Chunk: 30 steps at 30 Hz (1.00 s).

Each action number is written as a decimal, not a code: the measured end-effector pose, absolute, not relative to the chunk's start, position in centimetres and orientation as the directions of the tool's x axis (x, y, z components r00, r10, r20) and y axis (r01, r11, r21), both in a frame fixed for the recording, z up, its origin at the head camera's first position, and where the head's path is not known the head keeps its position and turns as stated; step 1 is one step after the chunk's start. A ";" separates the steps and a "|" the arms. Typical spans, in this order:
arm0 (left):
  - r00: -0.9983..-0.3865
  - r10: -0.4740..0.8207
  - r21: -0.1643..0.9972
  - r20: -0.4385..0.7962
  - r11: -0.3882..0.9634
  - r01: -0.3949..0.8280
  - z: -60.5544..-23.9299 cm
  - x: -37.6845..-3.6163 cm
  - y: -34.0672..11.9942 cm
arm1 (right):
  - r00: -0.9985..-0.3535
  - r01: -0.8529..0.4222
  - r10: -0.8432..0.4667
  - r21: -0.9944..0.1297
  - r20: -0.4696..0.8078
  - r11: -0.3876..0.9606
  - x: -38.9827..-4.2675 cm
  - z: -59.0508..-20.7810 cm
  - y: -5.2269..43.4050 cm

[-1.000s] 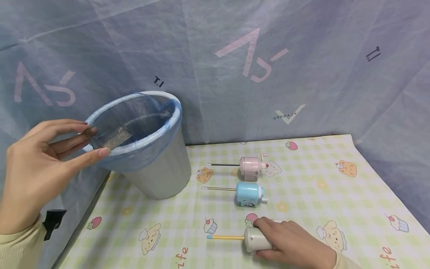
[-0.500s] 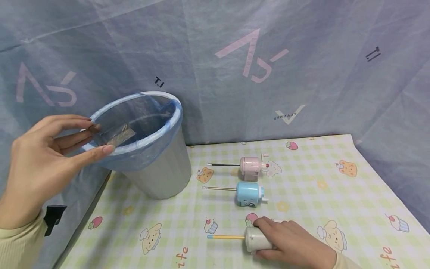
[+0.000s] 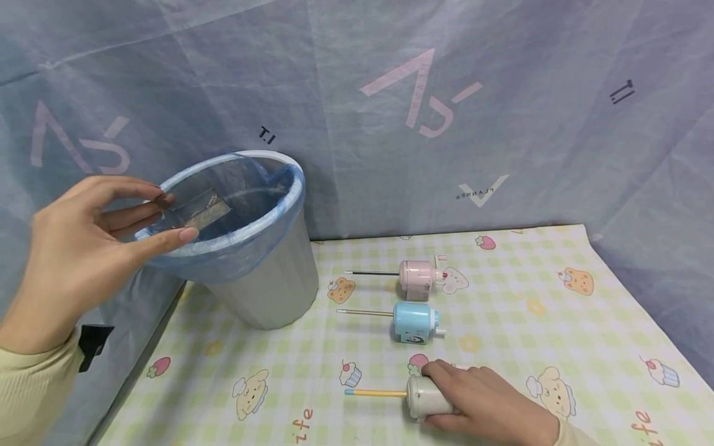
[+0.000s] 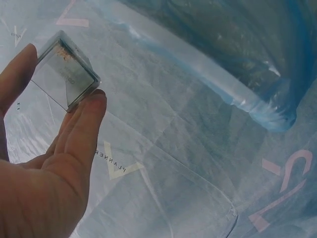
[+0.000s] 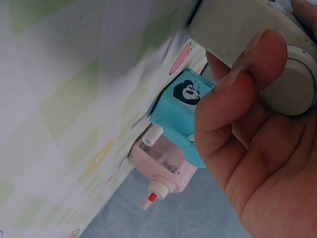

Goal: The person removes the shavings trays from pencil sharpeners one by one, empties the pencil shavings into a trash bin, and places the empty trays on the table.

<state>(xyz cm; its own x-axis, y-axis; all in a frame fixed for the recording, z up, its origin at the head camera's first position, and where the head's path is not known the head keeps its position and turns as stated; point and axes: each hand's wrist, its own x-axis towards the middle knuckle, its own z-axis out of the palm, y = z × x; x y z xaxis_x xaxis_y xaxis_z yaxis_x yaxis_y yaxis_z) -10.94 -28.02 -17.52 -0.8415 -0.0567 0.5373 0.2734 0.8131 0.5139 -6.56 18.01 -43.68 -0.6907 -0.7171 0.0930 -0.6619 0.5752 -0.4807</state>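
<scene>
My left hand (image 3: 92,244) pinches a small clear plastic box, a sharpener's shavings drawer (image 3: 207,214), between thumb and fingers at the trash bin's near-left rim. Some brownish bits cling inside the drawer (image 4: 64,74) in the left wrist view. The trash bin (image 3: 268,282) is light grey, lined with a blue bag (image 3: 234,260). On the table, my right hand (image 3: 482,399) grips a greyish-white pencil sharpener (image 3: 422,397) lying with a yellow pencil (image 3: 376,393) sticking out to the left. Its crank end is mostly covered by the hand in the head view.
Beyond the right hand stand a blue sharpener (image 3: 411,319) with a panda picture and a pink sharpener (image 3: 415,275), each with a pencil pointing left. A checked cloth (image 3: 558,334) covers the table. A grey-blue fabric sheet (image 3: 362,155) hangs behind and at both sides.
My left hand has moved slightly up and to the right with the drawer, further over the bin's opening. The right hand and the sharpeners have stayed in place.
</scene>
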 end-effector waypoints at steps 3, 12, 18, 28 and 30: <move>-0.848 -0.060 0.512 0.527 0.818 0.261 -17.5 -11.2 -28.0 | -0.688 -0.669 -0.718 -0.478 0.107 0.570 -6.5 -43.7 18.0; -0.856 -0.035 0.463 0.516 0.852 0.245 -16.9 -12.0 -28.2 | -0.680 -0.702 -0.711 -0.439 0.180 0.560 -6.3 -43.9 18.0; -0.869 -0.030 0.467 0.494 0.852 0.236 -16.7 -12.7 -28.1 | -0.678 -0.711 -0.706 -0.422 0.203 0.562 -6.2 -44.0 18.0; -0.875 0.012 0.393 0.485 0.890 0.231 -16.3 -13.4 -28.4 | -0.709 -0.646 -0.699 -0.485 0.094 0.589 -6.5 -43.8 17.8; -0.876 0.023 0.387 0.483 0.891 0.237 -16.3 -13.5 -28.5 | -0.709 -0.645 -0.699 -0.483 0.091 0.592 -6.5 -43.7 17.8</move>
